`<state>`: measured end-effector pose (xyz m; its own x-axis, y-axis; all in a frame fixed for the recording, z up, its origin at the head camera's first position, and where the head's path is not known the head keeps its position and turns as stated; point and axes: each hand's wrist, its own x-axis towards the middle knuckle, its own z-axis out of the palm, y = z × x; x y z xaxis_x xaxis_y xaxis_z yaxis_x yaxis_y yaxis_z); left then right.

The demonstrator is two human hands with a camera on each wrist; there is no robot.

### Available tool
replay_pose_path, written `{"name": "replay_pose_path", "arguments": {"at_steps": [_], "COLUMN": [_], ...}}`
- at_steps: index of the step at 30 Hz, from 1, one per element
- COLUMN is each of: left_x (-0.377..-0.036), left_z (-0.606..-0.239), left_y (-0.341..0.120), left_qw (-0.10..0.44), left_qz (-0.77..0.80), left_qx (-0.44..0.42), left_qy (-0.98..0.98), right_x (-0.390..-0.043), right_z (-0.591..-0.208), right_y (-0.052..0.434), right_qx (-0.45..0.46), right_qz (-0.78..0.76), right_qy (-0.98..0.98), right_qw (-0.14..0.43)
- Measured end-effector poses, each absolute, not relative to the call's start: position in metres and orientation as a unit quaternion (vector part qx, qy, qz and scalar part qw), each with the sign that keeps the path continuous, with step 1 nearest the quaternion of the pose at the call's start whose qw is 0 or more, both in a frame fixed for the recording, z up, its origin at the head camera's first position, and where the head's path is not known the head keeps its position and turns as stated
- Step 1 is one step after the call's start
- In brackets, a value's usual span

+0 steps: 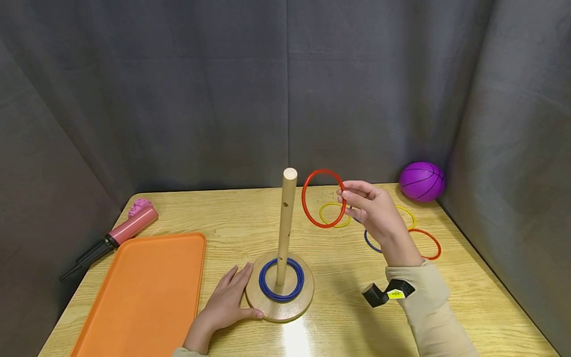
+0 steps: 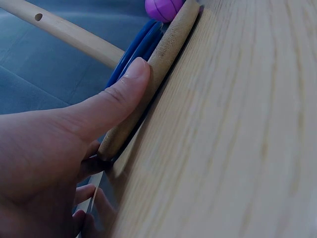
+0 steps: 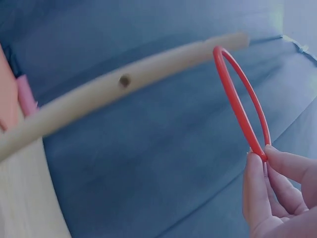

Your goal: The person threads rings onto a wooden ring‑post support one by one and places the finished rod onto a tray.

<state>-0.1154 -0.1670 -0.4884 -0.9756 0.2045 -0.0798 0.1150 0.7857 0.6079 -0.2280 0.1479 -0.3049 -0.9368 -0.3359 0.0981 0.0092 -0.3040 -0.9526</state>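
Observation:
A wooden peg stand has an upright post [image 1: 286, 228] on a round base [image 1: 285, 311]. Around the foot of the post lie blue rings [image 1: 281, 299], stacked on the base. My left hand [image 1: 225, 302] rests against the base's left edge, fingers and thumb spread along it; in the left wrist view the thumb [image 2: 116, 96] presses on the rim. Between thumb and fingertips my right hand [image 1: 368, 206] pinches a red ring [image 1: 308, 210]. This ring is raised right of the post, tilted nearly upright. In the right wrist view the red ring [image 3: 233, 101] appears near the post's tip [image 3: 240, 40].
Behind my right hand, yellow rings [image 1: 334, 226], a blue ring [image 1: 372, 247] and another red ring [image 1: 434, 238] lie on the table. A purple ball [image 1: 422, 181] sits at the back right. To the left are an orange tray [image 1: 147, 297], a pink pump [image 1: 134, 225] and a pink item [image 1: 140, 206].

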Motion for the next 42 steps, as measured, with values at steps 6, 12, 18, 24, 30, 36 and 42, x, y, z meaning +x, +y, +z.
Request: {"name": "replay_pose_path", "arguments": {"at_steps": [6,12,18,24,30,36,42], "left_x": [-0.115,-0.115,-0.115,-0.116,-0.116,-0.116,-0.116], "left_z": [-0.488,-0.488,-0.488,-0.488,-0.489,-0.488,-0.488], "left_y": [-0.167,-0.167,-0.167,-0.167,-0.167,-0.167,-0.167], "left_qw": [0.07,0.071,0.07,0.069,0.068,0.069,0.07], "left_qz": [0.315,0.316,0.314,0.311,0.306,0.308,0.308], "left_qx": [0.085,0.086,0.088,0.091,0.093,0.091,0.091], "left_qy": [0.943,0.942,0.943,0.943,0.945,0.944,0.944], "right_x": [-0.218,-0.209,-0.203,-0.201,-0.201,-0.2,-0.199], "right_z": [-0.289,-0.275,-0.267,-0.269,-0.281,-0.294,-0.305], "right_y": [0.142,0.131,0.118,0.109,0.105,0.101,0.098], "right_qx": [-0.178,-0.186,-0.184,-0.171,-0.171,-0.154,-0.13], "right_qz": [-0.824,-0.84,-0.84,-0.835,-0.827,-0.811,-0.804], "right_qy": [0.524,0.496,0.496,0.508,0.52,0.547,0.561], "right_qw": [0.118,0.123,0.118,0.122,0.13,0.139,0.147]}}
